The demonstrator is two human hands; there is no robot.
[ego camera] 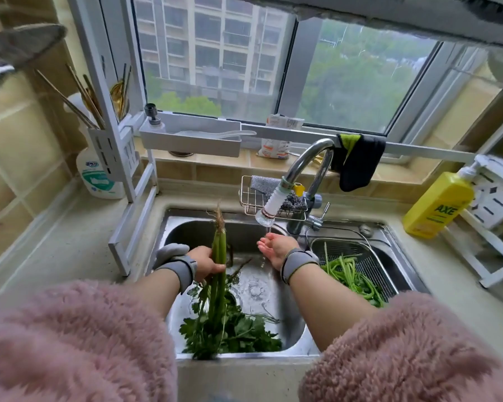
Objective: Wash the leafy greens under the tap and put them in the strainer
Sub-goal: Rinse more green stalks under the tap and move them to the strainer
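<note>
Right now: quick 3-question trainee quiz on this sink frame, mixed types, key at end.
1. True or false: the left hand grips the bunch of greens by its stalks, roots up.
2. Where do washed greens already lie? A) windowsill B) strainer C) counter
3. Fill in: the right hand is cupped, holding nothing, under the ____.

Key: 1 true; 2 B; 3 tap.

Steel sink (308, 348) holds loose greens (238, 332); strainer (369, 265) sits in right side; yellow bottle (439, 204) on counter (55, 242).
</note>
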